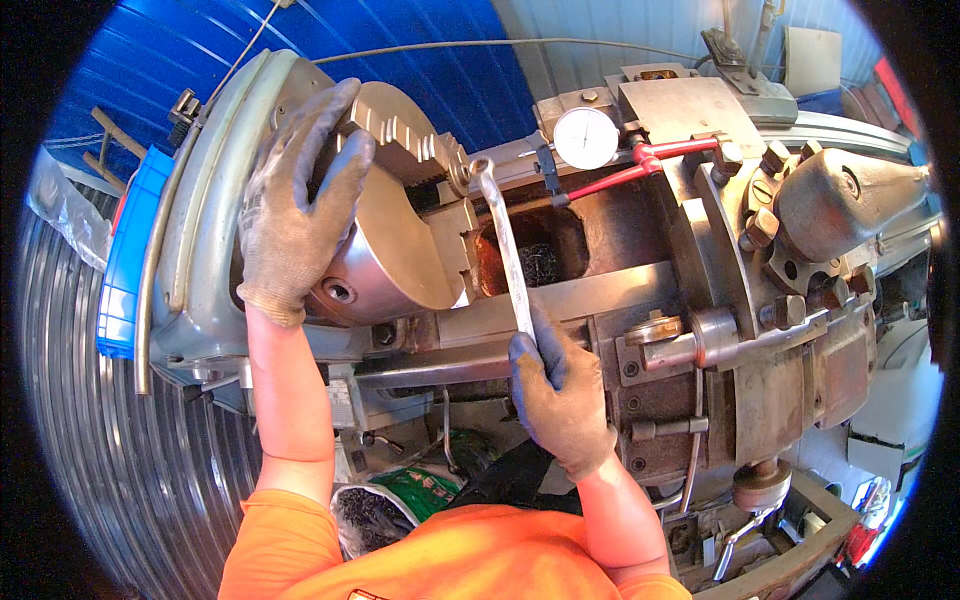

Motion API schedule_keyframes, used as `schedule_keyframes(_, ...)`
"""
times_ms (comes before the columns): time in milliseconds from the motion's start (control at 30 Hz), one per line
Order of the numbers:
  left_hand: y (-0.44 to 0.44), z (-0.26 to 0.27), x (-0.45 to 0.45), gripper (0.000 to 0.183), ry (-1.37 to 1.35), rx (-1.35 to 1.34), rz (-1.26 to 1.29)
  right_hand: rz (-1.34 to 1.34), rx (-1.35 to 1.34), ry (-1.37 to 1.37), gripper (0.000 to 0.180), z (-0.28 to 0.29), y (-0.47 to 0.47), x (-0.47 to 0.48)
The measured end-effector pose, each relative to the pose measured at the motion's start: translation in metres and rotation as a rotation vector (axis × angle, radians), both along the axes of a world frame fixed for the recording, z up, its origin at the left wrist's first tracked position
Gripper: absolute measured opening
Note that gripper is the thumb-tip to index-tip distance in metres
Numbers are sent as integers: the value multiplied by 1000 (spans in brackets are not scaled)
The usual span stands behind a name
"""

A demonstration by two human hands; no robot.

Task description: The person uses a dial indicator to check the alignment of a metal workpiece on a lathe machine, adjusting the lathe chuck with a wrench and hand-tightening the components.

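Note:
My left hand [296, 214], in a grey-and-tan work glove, grips the rim of a metal lathe chuck [397, 232], its thumb and fingers spread near a stepped chuck jaw [401, 142]. A combination wrench [510, 255] is held near its lower end by my gloved right hand [562, 397]. The wrench's ring end is beside a small round metal part [459, 174] at the chuck's centre; whether it is seated on it I cannot tell. Right of the wrench, a dial indicator [585, 139] is mounted on a red jointed arm [645, 159].
The tool post [759, 225] with several square-headed bolts and a large handle [847, 199] stands at right. Dark chips lie in the bed opening [536, 262]. A blue plastic crate [135, 255] is left of the headstock [202, 225]. Below sits a chip-filled sack [409, 491].

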State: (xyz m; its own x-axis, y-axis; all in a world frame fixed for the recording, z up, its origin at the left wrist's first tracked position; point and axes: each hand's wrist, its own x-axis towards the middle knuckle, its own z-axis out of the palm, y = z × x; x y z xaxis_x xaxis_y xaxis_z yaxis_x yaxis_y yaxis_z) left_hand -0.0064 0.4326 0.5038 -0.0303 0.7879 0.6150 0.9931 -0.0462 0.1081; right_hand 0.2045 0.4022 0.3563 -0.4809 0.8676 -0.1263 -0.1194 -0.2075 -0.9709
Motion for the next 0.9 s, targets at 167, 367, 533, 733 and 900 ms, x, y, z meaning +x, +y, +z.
schedule_keyframes(167,0,0,0,37,-31,-5,-11,-43,43,12,35,4,-4,-1)
schedule_keyframes(367,0,0,-1,37,-8,2,-9,-120,44,-7,38,1,-10,-6)
schedule_keyframes(533,0,-1,-5,37,13,-7,-21,-63,109,-19,39,-2,-5,-4)
schedule_keyframes(733,0,-1,-5,36,30,-2,-25,-70,40,35,41,-5,-12,-7)
schedule_keyframes(900,1,-2,-3,36,-8,5,-25,-69,-97,48,41,5,-9,-6)
